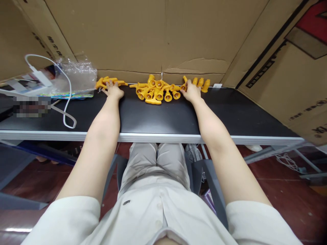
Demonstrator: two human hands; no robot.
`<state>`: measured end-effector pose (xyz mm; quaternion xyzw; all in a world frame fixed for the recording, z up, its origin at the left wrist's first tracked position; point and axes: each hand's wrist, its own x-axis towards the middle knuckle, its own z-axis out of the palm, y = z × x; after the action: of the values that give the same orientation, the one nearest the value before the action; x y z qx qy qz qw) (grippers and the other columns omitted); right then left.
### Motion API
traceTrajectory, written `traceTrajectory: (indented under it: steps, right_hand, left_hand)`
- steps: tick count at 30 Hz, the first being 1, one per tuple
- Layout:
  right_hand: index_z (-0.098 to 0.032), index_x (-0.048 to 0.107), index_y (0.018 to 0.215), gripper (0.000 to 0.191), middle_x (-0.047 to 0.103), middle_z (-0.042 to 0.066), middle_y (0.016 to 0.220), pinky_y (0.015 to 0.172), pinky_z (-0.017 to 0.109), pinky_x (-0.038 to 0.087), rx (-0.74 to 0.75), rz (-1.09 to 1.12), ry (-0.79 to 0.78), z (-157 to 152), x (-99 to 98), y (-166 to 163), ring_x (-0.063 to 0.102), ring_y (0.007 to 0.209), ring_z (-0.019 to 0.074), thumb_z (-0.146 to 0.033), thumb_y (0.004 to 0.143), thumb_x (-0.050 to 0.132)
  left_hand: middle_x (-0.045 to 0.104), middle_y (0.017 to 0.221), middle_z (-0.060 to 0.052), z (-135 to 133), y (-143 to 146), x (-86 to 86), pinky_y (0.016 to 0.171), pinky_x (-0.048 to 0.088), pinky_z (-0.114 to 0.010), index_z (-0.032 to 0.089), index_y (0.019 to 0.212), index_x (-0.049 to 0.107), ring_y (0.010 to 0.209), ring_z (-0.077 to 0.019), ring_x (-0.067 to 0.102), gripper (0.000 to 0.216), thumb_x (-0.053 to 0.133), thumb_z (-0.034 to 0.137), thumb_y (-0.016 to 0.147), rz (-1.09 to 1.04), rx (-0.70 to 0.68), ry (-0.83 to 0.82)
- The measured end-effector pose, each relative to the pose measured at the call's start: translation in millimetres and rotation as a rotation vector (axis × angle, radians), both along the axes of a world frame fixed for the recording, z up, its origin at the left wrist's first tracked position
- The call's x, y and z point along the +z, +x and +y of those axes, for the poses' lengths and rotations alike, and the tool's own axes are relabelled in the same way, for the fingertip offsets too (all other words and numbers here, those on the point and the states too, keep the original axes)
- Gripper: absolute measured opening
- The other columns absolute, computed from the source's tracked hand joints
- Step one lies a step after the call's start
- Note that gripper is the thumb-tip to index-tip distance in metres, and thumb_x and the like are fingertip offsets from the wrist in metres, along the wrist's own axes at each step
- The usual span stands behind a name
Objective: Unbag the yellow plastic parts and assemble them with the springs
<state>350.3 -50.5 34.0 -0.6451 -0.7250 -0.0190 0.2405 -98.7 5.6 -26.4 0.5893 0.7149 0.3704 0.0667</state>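
Both arms reach across a black table [158, 119] to its far edge. My left hand [114, 90] rests on the table beside a small cluster of orange plastic pieces [107, 81], fingers curled against them. My right hand [191, 91] touches a row of orange pieces [200, 83] on the right, fingers bent over the nearest one. Between the hands lies a pile of several orange trumpet-shaped pieces [155, 91]. Whether either hand grips a piece is hidden by the fingers.
Cardboard sheets [153, 37] wall in the back and both sides of the table. At the left lie a crumpled clear plastic bag [76, 73], a white charger with cable [46, 80] and printed papers [22, 86]. Table frame legs [281, 154] show below.
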Motion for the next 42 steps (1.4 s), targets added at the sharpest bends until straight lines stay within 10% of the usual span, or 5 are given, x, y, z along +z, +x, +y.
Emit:
traceTrajectory:
  steps: [3, 9, 17, 35, 42]
  right_hand:
    - [-0.018, 0.059, 0.156, 0.057, 0.076, 0.028, 0.142, 0.123, 0.082, 0.038, 0.004, 0.002, 0.02, 0, -0.9, -1, 0.071, 0.135, 0.0497, -0.047, 0.108, 0.066]
    - [-0.02, 0.055, 0.164, 0.06, 0.071, 0.024, 0.156, 0.128, 0.077, 0.039, 0.02, -0.022, -0.016, -3, 0.3, -2, 0.066, 0.147, 0.0469, -0.03, 0.106, 0.06]
    - [-0.019, 0.064, 0.148, 0.043, 0.08, 0.021, 0.137, 0.128, 0.074, 0.041, 0.019, -0.025, -0.021, -3, 2.0, -6, 0.071, 0.139, 0.0449, -0.026, 0.106, 0.06]
    - [-0.02, 0.064, 0.146, 0.041, 0.074, 0.023, 0.142, 0.12, 0.071, 0.051, 0.017, 0.019, 0.028, 5, 1.8, 9, 0.07, 0.135, 0.0454, -0.032, 0.108, 0.052]
    - [-0.022, 0.058, 0.156, 0.051, 0.069, 0.021, 0.151, 0.127, 0.065, 0.047, 0.033, 0.024, 0.082, -11, 16.0, -1, 0.062, 0.146, 0.0433, -0.026, 0.109, 0.038]
  left_hand:
    - [0.036, 0.184, -0.029, -6, 12, 8.2, 0.117, 0.007, -0.087, 0.003, 0.166, 0.055, 0.177, -0.0503, -0.012, 0.166, -0.001, 0.113, 0.055, 0.053, -0.032, 0.019]
    - [0.039, 0.187, -0.015, -31, 46, 36.8, 0.138, 0.004, -0.087, 0.024, 0.165, 0.064, 0.181, -0.0465, 0.006, 0.098, 0.064, 0.069, 0.078, 0.055, -0.154, 0.07]
    - [0.043, 0.186, -0.009, -35, 72, 43.7, 0.141, 0.006, -0.085, 0.03, 0.164, 0.064, 0.18, -0.0456, 0.015, 0.087, 0.07, 0.032, 0.078, 0.107, -0.251, 0.072]
    - [0.034, 0.19, 0.002, -35, 82, 48.6, 0.143, 0.007, -0.079, 0.042, 0.17, 0.052, 0.179, -0.0384, 0.021, 0.091, 0.073, 0.037, 0.082, 0.166, -0.344, 0.066]
    - [0.037, 0.189, -0.01, -48, 100, 59.7, 0.141, 0.008, -0.081, 0.032, 0.175, 0.052, 0.178, -0.0441, 0.024, 0.084, 0.063, 0.036, 0.092, 0.254, -0.392, 0.157]
